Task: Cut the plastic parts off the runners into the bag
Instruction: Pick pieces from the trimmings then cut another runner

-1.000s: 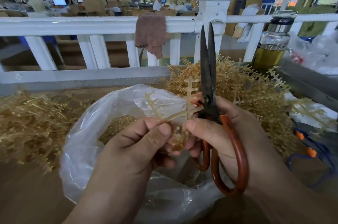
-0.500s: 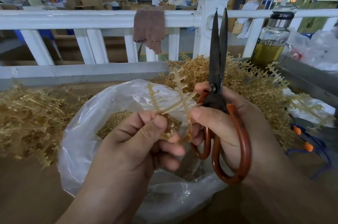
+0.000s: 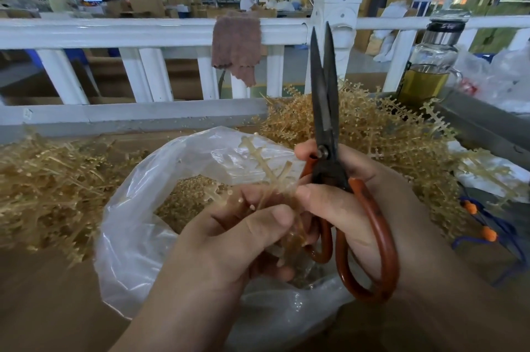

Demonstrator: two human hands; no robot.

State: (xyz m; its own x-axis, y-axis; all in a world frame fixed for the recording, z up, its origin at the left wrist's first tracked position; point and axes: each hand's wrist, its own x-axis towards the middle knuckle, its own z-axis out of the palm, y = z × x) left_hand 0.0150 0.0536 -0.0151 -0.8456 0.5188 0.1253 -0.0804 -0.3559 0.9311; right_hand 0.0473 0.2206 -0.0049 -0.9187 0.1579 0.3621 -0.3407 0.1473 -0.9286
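Far left: heap of tan runners [image 3: 43, 179], loose and tangled, on the brown counter [image 3: 43, 294], below a white railing [image 3: 114, 33].

Left of centre: clear plastic bag [image 3: 129, 242], mouth open upward, standing on the counter between the two heaps; a bed of small tan cut parts [image 3: 186, 199] lies inside it.

Centre, upper: brown cloth [image 3: 236, 47] draped over the top rail.

Centre, lower: left hand [image 3: 229, 242], over the bag mouth, fingers [image 3: 275, 215] curled closed around a branched tan runner [image 3: 266, 162]. The stem rises out of the grip, tilted up and to the left, above the bag. Thumb tip lies just beside the right thumb.

Right of centre: right hand [image 3: 358, 208], closed through the red-brown loops of a pair of scissors [image 3: 325, 127]. Blades dark, pointing straight up, parted only slightly at the tips, and apart from the held runner's upper stem. Right thumb presses at the runner where it enters the left grip.

Right: second heap of tan runners [image 3: 401, 136], behind the right hand.

Far right: glass bottle [image 3: 430, 70] with yellow liquid in its lower part, upright by the railing; crumpled clear plastic [image 3: 502, 79] beyond it; blue cord with orange beads [image 3: 484, 231] on the counter.
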